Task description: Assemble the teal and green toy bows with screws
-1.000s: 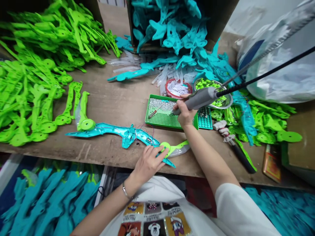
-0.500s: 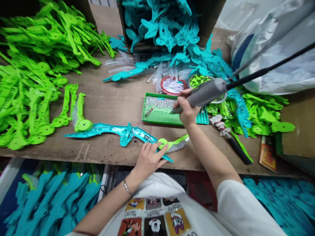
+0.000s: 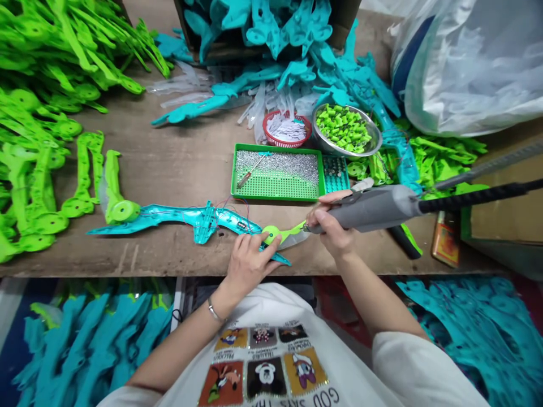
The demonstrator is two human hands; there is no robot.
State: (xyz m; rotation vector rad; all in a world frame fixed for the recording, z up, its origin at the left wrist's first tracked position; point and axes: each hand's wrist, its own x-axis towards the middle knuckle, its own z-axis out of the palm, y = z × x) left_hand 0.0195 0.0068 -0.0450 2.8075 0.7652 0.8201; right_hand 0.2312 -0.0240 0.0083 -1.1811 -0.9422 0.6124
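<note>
My right hand [image 3: 337, 232] is wrapped around a grey electric screwdriver [image 3: 377, 208]. The tool lies nearly level, its tip at the outer end of a narrow green plastic arm [image 3: 292, 229] backed by a translucent strip [image 3: 297, 241]. That arm joins the right end of a long blue plastic toy bow shell [image 3: 176, 216] with thin wires inside. My left hand [image 3: 251, 257] grips the shell near this round green joint, fingers on top and thumb at the right. At the shell's left end, a second green arm [image 3: 123, 210] stands out away from me.
Ahead is a green tray [image 3: 275, 195] of small screws with a screwdriver. Behind it stand a red basket [image 3: 271, 139] of white pieces and a metal bowl [image 3: 375, 148] of green pieces. Green parts [image 3: 38, 152] heap at left; blue parts [image 3: 271, 28] fill a box.
My right hand has brought the electric screwdriver from above the screw tray down towards me, to the green arm's end. My left hand keeps its hold; the whole view has shifted somewhat.
</note>
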